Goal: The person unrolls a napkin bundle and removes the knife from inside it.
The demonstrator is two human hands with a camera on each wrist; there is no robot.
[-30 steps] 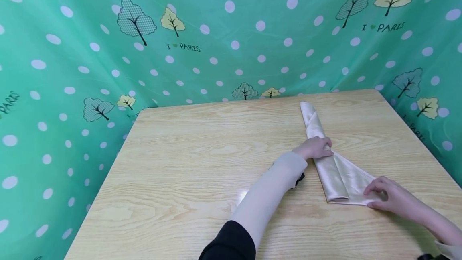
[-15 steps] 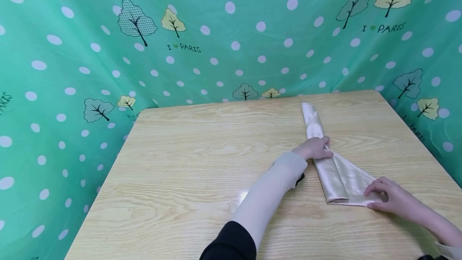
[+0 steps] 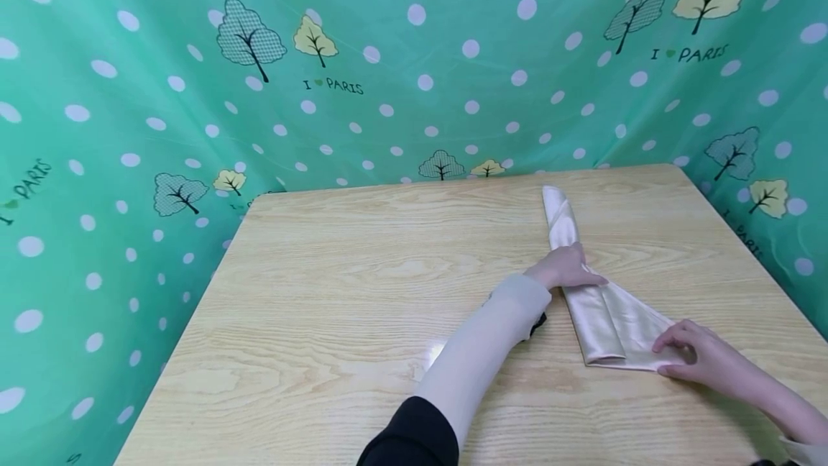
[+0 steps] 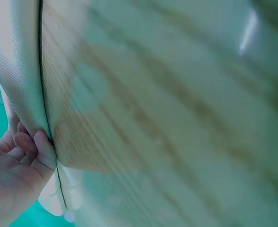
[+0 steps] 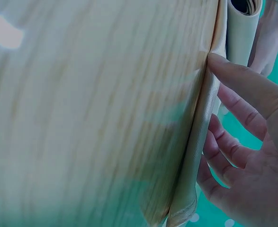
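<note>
1. Toward three o'clock on the desk [image 3: 362, 308], satiny cloth [image 3: 590, 322] is gripped by the left hand [image 3: 565, 267].
2. At four o'clock, it is pinched by the right hand [image 3: 701, 358].
3. Likely light, slippery; best held mid-roll.

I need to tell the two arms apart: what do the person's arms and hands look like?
The left hand is bare, below a pale sleeve with black fabric further up; a small black object, too unclear to name, shows by the wrist. The right hand is bare too, with a pale cuff and something black at the picture's edge.
</note>
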